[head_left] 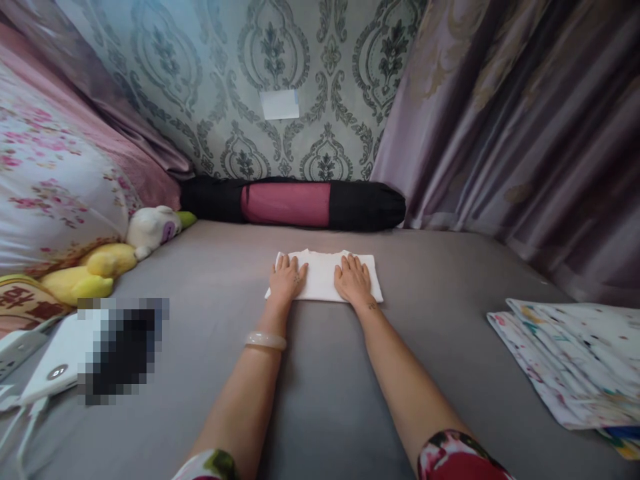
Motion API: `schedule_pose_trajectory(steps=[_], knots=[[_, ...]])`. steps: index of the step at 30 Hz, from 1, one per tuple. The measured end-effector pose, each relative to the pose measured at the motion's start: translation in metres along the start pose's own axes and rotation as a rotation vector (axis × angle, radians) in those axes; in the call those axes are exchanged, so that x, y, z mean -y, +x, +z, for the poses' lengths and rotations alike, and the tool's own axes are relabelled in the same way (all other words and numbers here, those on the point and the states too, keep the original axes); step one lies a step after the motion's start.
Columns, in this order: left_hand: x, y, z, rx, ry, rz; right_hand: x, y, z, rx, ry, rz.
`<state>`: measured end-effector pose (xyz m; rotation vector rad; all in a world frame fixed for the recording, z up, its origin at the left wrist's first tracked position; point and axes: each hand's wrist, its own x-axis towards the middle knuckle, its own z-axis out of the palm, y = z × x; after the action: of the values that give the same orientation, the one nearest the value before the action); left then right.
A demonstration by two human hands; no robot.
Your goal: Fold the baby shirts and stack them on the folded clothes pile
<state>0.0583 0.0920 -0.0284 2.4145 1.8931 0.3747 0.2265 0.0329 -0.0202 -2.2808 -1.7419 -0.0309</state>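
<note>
A white folded cloth, probably a garment, lies flat on the grey bed sheet in front of me. My left hand rests palm down on its left part, fingers stretched out and pointing away from me. On the right part, my right hand lies flat in the same way, its fingers slightly apart. Neither hand grips anything. Between the hands the cloth's middle shows, with a small uneven edge along its far side. A pale bangle circles my left forearm.
A black and dark-pink roll-shaped bag lies along the patterned wall. Plush toys and a floral pillow are at left, near a white power bank with cables. Folded printed fabric is stacked at right, below the curtain.
</note>
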Motion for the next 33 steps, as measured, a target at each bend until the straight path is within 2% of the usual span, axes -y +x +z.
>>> schedule_pose_trajectory(steps=[9,20,23,27,33], knots=[[0.020,0.001,-0.006,0.091,0.000,-0.032,-0.026,0.000,-0.007,0.043,0.001,0.120],[0.027,0.002,-0.007,0.111,-0.035,-0.069,-0.027,0.001,-0.010,0.048,0.006,0.158],[0.018,0.002,-0.014,0.040,0.003,-0.061,-0.024,0.003,-0.016,0.041,0.013,0.110],[0.001,0.003,-0.016,-0.101,0.057,0.066,-0.019,0.003,-0.019,0.001,0.029,-0.040],[0.002,0.002,-0.001,0.022,0.042,0.077,-0.021,0.002,-0.005,0.090,-0.016,-0.039]])
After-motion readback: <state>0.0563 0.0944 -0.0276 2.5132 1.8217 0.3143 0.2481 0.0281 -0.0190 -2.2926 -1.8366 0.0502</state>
